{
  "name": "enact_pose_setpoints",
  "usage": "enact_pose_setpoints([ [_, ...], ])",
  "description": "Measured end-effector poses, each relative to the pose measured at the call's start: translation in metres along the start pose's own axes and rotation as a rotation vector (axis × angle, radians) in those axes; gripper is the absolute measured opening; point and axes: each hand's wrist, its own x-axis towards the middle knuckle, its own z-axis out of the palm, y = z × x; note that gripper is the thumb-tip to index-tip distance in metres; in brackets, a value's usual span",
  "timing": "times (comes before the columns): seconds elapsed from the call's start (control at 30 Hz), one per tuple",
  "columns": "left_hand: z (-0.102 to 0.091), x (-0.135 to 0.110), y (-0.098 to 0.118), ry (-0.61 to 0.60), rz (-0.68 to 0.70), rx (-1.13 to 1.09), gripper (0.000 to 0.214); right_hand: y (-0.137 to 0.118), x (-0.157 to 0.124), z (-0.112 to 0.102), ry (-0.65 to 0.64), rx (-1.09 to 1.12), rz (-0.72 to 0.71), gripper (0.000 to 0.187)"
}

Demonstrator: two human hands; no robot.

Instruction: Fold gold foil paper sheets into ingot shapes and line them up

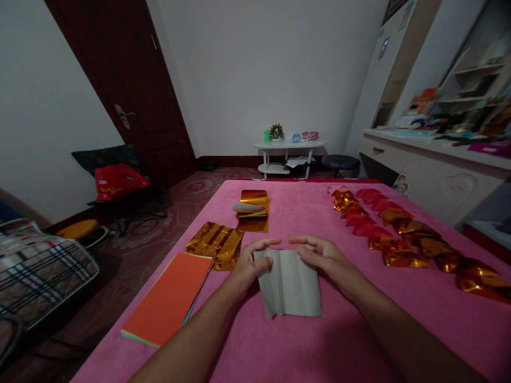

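A pale, creased sheet of paper (pixel 293 287) hangs slightly tilted in front of me, with vertical fold lines down it. My left hand (pixel 249 263) grips its upper left corner, thumb on the near face. At the upper right corner, my right hand (pixel 323 254) holds the same sheet between thumb and fingers. Both index fingers stretch toward each other above the top edge. Just beyond my left hand lie crinkled gold foil sheets (pixel 213 242). A stack of coloured paper, orange on top (pixel 171 298), rests beside my left forearm.
More gold foil (pixel 255 223) lies farther back under a greyish elongated object (pixel 247 207). Rows of folded gold (pixel 403 259) and red pieces (pixel 371 230) cover the right side of the pink-covered table (pixel 295 351). A white cabinet (pixel 443 167) stands to the right.
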Motion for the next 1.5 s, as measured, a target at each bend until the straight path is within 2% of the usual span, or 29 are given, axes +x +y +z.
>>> enact_pose_setpoints([
  [0.1, 0.000, 0.000, -0.001, 0.009, -0.004, -0.013, 0.047, -0.002, -0.002, 0.004, -0.054, -0.118, 0.008, 0.031],
  [0.3, -0.001, 0.004, -0.006, 0.035, 0.018, -0.159, 0.043, 0.002, -0.001, 0.006, 0.141, 0.073, -0.009, 0.031],
  [0.57, 0.003, 0.003, -0.005, 0.078, -0.042, -0.203, 0.042, 0.007, -0.003, 0.015, 0.235, 0.112, -0.068, 0.029],
  [0.8, 0.002, 0.005, -0.004, 0.109, -0.042, -0.203, 0.058, -0.002, -0.003, 0.010, 0.182, 0.163, 0.000, 0.029],
  [1.0, 0.002, 0.005, -0.005, 0.108, -0.099, -0.117, 0.070, -0.007, -0.001, 0.005, 0.148, 0.138, 0.019, 0.041],
  [1.2, 0.004, 0.005, -0.008, 0.040, -0.116, -0.105, 0.040, 0.004, 0.003, 0.001, 0.176, 0.039, -0.016, 0.028],
  [1.5, 0.005, 0.006, -0.007, 0.093, -0.128, -0.202, 0.049, 0.007, 0.001, 0.005, 0.173, 0.122, 0.006, 0.029],
])
